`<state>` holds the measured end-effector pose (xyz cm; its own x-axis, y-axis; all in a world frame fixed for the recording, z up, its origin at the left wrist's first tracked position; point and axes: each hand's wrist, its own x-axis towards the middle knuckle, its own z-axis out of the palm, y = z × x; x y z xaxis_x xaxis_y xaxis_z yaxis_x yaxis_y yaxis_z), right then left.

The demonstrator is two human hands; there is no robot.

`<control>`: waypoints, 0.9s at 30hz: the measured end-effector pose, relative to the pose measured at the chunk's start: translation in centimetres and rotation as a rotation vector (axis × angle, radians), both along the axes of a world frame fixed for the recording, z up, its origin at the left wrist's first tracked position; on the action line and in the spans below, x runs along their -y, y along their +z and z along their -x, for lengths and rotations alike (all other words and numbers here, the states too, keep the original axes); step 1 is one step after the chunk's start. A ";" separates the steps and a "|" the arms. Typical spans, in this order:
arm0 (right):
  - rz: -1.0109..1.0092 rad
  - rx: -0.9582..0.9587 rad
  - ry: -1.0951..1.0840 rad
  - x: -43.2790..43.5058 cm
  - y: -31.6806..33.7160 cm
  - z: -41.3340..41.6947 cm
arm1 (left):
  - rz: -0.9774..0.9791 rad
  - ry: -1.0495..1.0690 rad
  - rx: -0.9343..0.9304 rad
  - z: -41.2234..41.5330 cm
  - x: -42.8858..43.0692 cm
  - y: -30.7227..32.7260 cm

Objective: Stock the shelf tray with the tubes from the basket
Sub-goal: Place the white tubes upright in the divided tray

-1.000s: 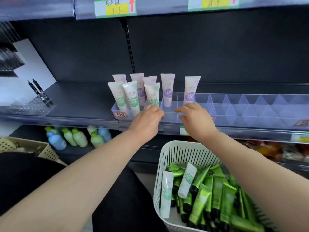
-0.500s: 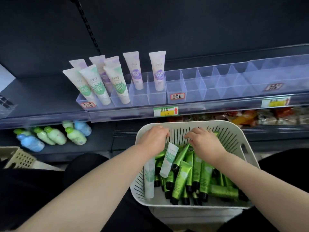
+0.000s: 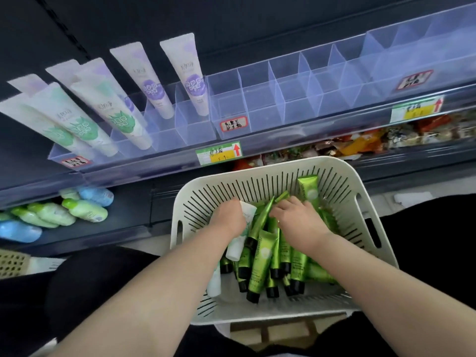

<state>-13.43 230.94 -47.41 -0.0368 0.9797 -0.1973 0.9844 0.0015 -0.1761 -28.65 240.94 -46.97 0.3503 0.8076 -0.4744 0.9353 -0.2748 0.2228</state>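
Note:
The white slotted basket [image 3: 257,170] sits in front of me, holding several green tubes [image 3: 260,264] and a couple of white ones. My left hand [image 3: 228,219] grips a white tube [image 3: 238,247] at the basket's left side. My right hand [image 3: 298,224] reaches into the pile, its fingers curled round a green tube [image 3: 282,196] whose end sticks out above them. On the shelf above, the clear divided tray [image 3: 260,99] has white tubes with green labels [image 3: 85,130] and purple labels [image 3: 193,83] standing in its left compartments. Its right compartments hold nothing.
Price tags [image 3: 219,153] hang on the shelf edge. On the lower shelf, green and blue bottles [image 3: 82,210] lie at the left and snack packets [image 3: 360,143] at the right. A beige basket [image 3: 13,262] is at the far left. My dark-clothed legs flank the white basket.
Both hands dropped from the shelf tray into the basket. The left hand has closed on a white tube, the right has dug into the green ones. My view tilted downward.

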 end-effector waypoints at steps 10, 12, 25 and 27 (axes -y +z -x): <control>0.045 -0.027 0.028 -0.3 -1.0 1.4 | 0.011 0.093 -0.039 -0.8 0.5 -1.8; 0.048 -0.027 0.019 -0.3 -0.9 1.3 | 0.010 0.038 -0.029 -0.6 0.6 -1.8; 0.029 0.041 0.100 0.2 0.7 2.6 | -0.237 -0.085 0.211 5.6 1.4 6.3; 0.044 0.046 0.120 -0.3 1.1 3.7 | -0.271 -0.078 0.244 7.3 0.9 8.0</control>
